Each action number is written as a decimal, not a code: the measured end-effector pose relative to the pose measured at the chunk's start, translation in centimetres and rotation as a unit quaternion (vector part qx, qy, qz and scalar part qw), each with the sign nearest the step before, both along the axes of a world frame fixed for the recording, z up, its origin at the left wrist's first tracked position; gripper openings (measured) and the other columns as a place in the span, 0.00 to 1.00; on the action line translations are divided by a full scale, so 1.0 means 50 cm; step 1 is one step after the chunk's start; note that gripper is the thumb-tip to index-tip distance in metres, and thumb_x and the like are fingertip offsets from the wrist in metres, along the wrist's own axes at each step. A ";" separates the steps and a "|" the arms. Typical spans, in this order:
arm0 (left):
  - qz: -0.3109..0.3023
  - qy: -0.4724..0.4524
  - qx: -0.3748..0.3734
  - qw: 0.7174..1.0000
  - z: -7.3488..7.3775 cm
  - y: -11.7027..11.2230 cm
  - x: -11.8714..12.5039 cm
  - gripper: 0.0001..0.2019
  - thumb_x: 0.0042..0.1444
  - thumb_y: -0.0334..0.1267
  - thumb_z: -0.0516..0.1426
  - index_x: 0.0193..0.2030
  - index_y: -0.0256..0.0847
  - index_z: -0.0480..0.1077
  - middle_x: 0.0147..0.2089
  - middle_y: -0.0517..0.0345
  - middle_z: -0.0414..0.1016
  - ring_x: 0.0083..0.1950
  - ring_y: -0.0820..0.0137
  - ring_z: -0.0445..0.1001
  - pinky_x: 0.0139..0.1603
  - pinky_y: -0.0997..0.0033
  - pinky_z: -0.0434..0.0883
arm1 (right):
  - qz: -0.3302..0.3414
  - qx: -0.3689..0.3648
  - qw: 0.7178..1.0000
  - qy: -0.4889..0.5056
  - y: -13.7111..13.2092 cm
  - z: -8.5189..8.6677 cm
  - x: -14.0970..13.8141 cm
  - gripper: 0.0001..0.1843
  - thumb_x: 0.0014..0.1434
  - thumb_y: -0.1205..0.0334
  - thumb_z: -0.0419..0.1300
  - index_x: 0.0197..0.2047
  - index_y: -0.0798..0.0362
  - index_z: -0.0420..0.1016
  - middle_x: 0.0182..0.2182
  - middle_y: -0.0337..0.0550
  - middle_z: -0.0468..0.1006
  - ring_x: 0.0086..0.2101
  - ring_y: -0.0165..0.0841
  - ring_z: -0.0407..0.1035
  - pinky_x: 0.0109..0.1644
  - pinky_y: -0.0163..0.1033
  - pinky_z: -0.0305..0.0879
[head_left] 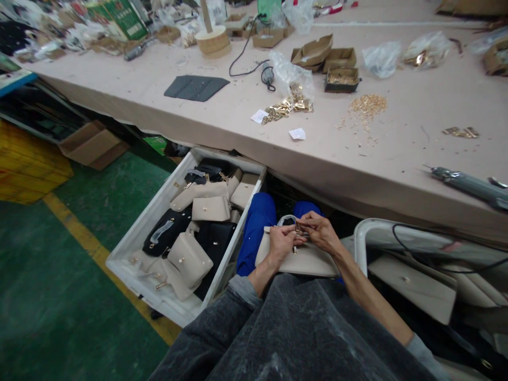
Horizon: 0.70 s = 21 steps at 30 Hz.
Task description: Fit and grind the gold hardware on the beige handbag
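A beige purse (305,260) lies on my lap, below the table's front edge. My left hand (281,242) rests on its top edge and pinches a small gold metal fitting (297,228) there. My right hand (322,231) meets it from the right, fingertips closed on the same fitting. A small gold piece hangs just below my left fingers. Whether the fitting is attached to the purse cannot be told.
A white crate (135,233) with several beige and black purses stands on the green floor at my left. Another white bin (369,233) holds beige pieces at my right. The pink table (222,121) carries gold hardware (367,103), small boxes (342,79), plastic bags and a power screwdriver (470,185).
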<state>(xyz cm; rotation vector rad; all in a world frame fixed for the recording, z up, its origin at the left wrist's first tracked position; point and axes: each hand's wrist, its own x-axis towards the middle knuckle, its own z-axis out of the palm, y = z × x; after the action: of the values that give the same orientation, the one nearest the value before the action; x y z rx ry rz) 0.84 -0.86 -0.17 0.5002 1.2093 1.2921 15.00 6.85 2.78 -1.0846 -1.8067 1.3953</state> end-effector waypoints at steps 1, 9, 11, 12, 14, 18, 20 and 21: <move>0.000 -0.001 -0.001 1.000 0.001 0.000 0.000 0.18 0.53 0.34 0.63 0.50 0.26 0.81 0.38 0.40 0.83 0.35 0.60 0.85 0.38 0.69 0.83 | -0.001 -0.001 1.000 0.000 0.000 -0.001 0.000 0.20 0.62 0.41 0.66 0.39 0.49 0.88 0.36 0.47 0.75 0.34 0.36 0.73 0.39 0.41 0.72; 0.000 0.008 -0.017 1.000 0.011 0.003 -0.005 0.17 0.52 0.33 0.63 0.47 0.25 0.82 0.38 0.39 0.82 0.33 0.62 0.84 0.33 0.73 0.81 | 0.048 -0.010 0.999 -0.003 0.022 -0.008 0.009 0.16 0.62 0.47 0.67 0.42 0.50 0.89 0.39 0.49 0.81 0.39 0.40 0.76 0.43 0.44 0.73; 0.000 0.008 -0.015 1.000 0.008 0.004 -0.004 0.18 0.52 0.33 0.63 0.48 0.25 0.81 0.39 0.39 0.83 0.32 0.63 0.84 0.33 0.74 0.81 | 0.067 -0.006 0.998 -0.008 0.030 -0.007 0.010 0.15 0.62 0.49 0.67 0.42 0.50 0.89 0.38 0.49 0.82 0.39 0.41 0.76 0.45 0.45 0.72; 0.000 0.008 -0.013 1.000 0.006 0.005 -0.003 0.18 0.52 0.34 0.63 0.48 0.25 0.81 0.39 0.39 0.83 0.32 0.64 0.83 0.33 0.74 0.81 | 0.067 -0.005 0.998 -0.009 0.033 -0.008 0.010 0.15 0.62 0.49 0.67 0.41 0.51 0.89 0.37 0.49 0.82 0.39 0.41 0.76 0.45 0.45 0.72; -0.001 0.011 -0.009 1.000 0.000 0.005 -0.002 0.19 0.52 0.36 0.64 0.48 0.25 0.81 0.37 0.40 0.82 0.31 0.64 0.83 0.33 0.73 0.81 | 0.049 -0.006 0.999 -0.004 0.036 -0.012 0.006 0.15 0.61 0.49 0.68 0.39 0.52 0.89 0.35 0.50 0.82 0.37 0.41 0.76 0.43 0.45 0.71; 0.001 0.041 -0.009 0.999 -0.006 0.005 -0.002 0.19 0.54 0.43 0.66 0.44 0.26 0.81 0.34 0.41 0.81 0.29 0.63 0.82 0.30 0.73 0.80 | 0.025 -0.015 0.999 0.021 0.034 -0.024 -0.003 0.14 0.58 0.50 0.71 0.37 0.53 0.88 0.34 0.49 0.82 0.36 0.39 0.76 0.42 0.43 0.71; 0.002 0.065 -0.012 0.998 -0.004 0.007 -0.003 0.19 0.55 0.45 0.66 0.41 0.27 0.80 0.32 0.42 0.81 0.27 0.63 0.82 0.27 0.73 0.79 | 0.018 -0.024 0.999 0.028 0.031 -0.030 -0.006 0.14 0.57 0.50 0.71 0.37 0.53 0.88 0.35 0.49 0.82 0.36 0.39 0.76 0.42 0.42 0.70; 0.002 0.075 -0.012 0.997 -0.002 0.007 -0.003 0.19 0.55 0.46 0.66 0.41 0.27 0.80 0.31 0.43 0.80 0.27 0.63 0.81 0.26 0.74 0.78 | 0.013 -0.034 0.999 0.028 0.030 -0.032 -0.007 0.14 0.57 0.51 0.71 0.37 0.53 0.88 0.34 0.48 0.82 0.36 0.39 0.76 0.42 0.42 0.70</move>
<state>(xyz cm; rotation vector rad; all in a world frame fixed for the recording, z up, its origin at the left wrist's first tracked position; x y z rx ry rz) 0.67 -0.49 -0.28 0.5865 1.3486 1.2592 14.66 8.33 1.17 -1.0492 -1.7512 1.4974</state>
